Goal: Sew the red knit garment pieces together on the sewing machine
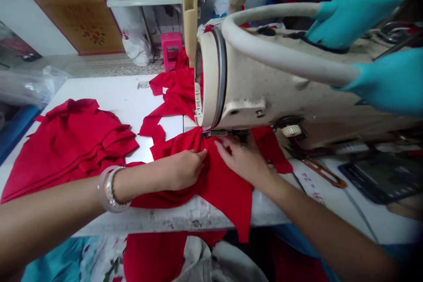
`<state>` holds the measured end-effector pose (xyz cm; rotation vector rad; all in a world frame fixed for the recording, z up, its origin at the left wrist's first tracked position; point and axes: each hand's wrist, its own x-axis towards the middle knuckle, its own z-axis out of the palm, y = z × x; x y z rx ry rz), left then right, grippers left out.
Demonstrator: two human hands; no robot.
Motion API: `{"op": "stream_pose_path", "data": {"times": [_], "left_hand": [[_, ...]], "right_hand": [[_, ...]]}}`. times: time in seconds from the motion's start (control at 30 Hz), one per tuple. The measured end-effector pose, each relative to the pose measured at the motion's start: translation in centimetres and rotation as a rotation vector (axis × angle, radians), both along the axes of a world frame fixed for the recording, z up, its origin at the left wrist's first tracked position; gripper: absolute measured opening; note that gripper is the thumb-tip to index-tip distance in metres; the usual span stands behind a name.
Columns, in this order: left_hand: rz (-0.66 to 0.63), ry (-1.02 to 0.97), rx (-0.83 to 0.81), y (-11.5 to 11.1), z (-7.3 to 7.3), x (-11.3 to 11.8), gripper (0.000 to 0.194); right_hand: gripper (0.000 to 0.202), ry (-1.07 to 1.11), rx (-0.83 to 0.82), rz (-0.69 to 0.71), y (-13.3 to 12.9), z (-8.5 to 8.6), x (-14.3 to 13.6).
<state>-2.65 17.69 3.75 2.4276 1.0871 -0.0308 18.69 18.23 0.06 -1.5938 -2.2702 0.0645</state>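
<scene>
Red fabric (228, 180) lies across the white sewing table, with part of it under the presser foot (214, 133) of a sewing machine (264, 79). My left hand (188, 169) is closed in a pinch on this fabric, just left of and in front of the foot. On the other side, my right hand (246, 161) rests on the cloth close to the foot, its fingers stretched out and the thumb apart. One pointed corner of the fabric hangs over the table's front edge. The needle itself is hidden by the machine head.
A stack of red cut pieces (72, 145) lies on the left of the white table (115, 86). More red cloth (178, 90) is heaped behind the machine head. Orange-handled thread snips (325, 172) and a dark phone-like device (380, 178) lie at the right. A pink stool (171, 48) stands behind.
</scene>
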Motion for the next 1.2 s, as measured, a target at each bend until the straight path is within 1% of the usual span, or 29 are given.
{"op": "stream_pose_path", "data": {"times": [0.07, 0.1, 0.17, 0.23, 0.33, 0.47, 0.53, 0.67, 0.73, 0.8, 0.87, 0.93, 1.0, 1.03, 1.1, 1.13, 1.17, 1.2], "left_hand": [[-0.083, 0.044, 0.154, 0.4, 0.1, -0.3, 0.036], [-0.129, 0.044, 0.236, 0.6, 0.0, -0.6, 0.034], [-0.185, -0.018, 0.37, 0.7, -0.7, -1.2, 0.029], [-0.158, -0.101, 0.396, 0.7, -1.6, -1.6, 0.027], [-0.077, -0.135, 0.377, 0.6, -2.4, -1.9, 0.027], [-0.063, -0.142, 0.358, 0.8, -2.4, -1.9, 0.026], [-0.071, -0.147, 0.351, 0.7, -2.2, -2.0, 0.025], [-0.093, -0.139, 0.333, 0.4, -2.0, -2.3, 0.025], [-0.102, -0.128, 0.337, 0.5, -2.1, -2.4, 0.025], [-0.104, -0.124, 0.347, 0.8, -2.3, -2.2, 0.024], [-0.101, -0.134, 0.353, 1.0, -2.4, -1.9, 0.023], [-0.08, -0.154, 0.342, 0.9, -2.1, -1.7, 0.024], [-0.059, -0.191, 0.284, 0.2, -1.1, -2.2, 0.027], [-0.055, -0.225, 0.224, -0.4, -0.4, -2.9, 0.027], [-0.018, -0.344, 0.06, -1.9, 1.0, -5.2, 0.023], [0.045, -0.422, -0.008, -2.7, 1.7, -6.7, 0.019], [0.149, -0.502, -0.039, -3.6, 2.1, -8.4, 0.016], [0.28, -0.569, -0.032, -4.5, 2.3, -10.0, 0.014]], "right_hand": [[0.041, 0.032, 0.004, 0.091, -1.7, -0.5, -1.1], [0.044, 0.041, -0.004, 0.121, -2.3, -0.7, -1.4], [0.053, 0.028, -0.041, 0.13, -2.8, -1.0, -1.6], [0.061, -0.003, -0.093, 0.123, -2.5, -0.9, -1.3], [0.068, -0.038, -0.163, 0.138, -1.4, -0.7, -0.9], [0.068, -0.073, -0.24, 0.116, -0.9, -0.4, -1.1], [0.063, -0.06, -0.189, 0.116, -1.4, -0.4, -1.0], [0.033, 0.011, 0.059, 0.181, -2.7, -0.7, -0.6], [0.027, 0.049, 0.148, 0.227, -3.0, -0.8, -0.5], [0.027, 0.079, 0.17, 0.264, -3.1, -0.6, -0.6], [0.028, 0.084, 0.132, 0.31, -3.3, -0.2, -0.4], [0.033, 0.053, 0.053, 0.398, -3.5, 0.4, 0.2], [0.047, -0.035, -0.035, 0.485, -3.5, 1.1, 1.4], [0.057, -0.1, -0.064, 0.507, -3.4, 1.3, 2.3], [0.074, -0.25, -0.065, 0.516, -3.0, 1.6, 4.1], [0.079, -0.314, -0.038, 0.519, -2.7, 1.6, 4.9], [0.083, -0.361, -0.002, 0.528, -2.4, 1.6, 5.5], [0.084, -0.39, 0.036, 0.543, -2.2, 1.6, 6.0]]}}
